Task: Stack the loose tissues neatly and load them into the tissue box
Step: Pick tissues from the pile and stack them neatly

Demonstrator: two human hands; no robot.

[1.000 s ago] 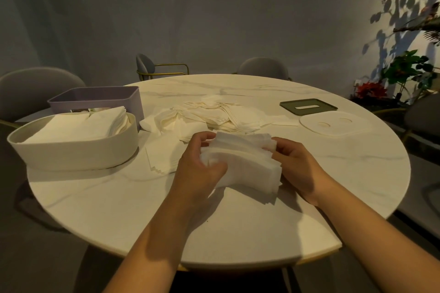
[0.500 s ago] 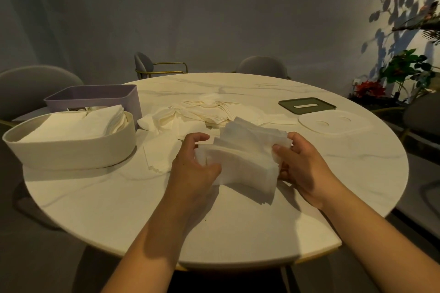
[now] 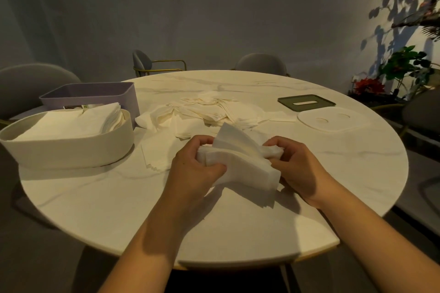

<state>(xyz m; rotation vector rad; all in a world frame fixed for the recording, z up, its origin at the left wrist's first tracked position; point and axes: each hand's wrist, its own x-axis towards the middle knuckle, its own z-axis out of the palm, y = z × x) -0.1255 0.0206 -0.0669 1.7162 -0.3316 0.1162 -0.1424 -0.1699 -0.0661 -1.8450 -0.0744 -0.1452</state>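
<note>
Far left: tissue box [image 3: 71, 152], part-filled | your left hand [image 3: 192, 171] grips the tissue stack [image 3: 240, 166] at its left end | stack above table [image 3: 119, 197], long axis left-right, free edge drooping toward you | your right hand [image 3: 300, 171] pinches its right end | loose tissues [image 3: 214, 112] beyond.

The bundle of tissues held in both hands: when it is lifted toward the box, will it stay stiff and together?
Probably not stiff: the tissue bundle bends between the left hand and the right hand. Its sheets will likely slide apart, since the top ones fan upward and the lower edges look stepped.
</note>
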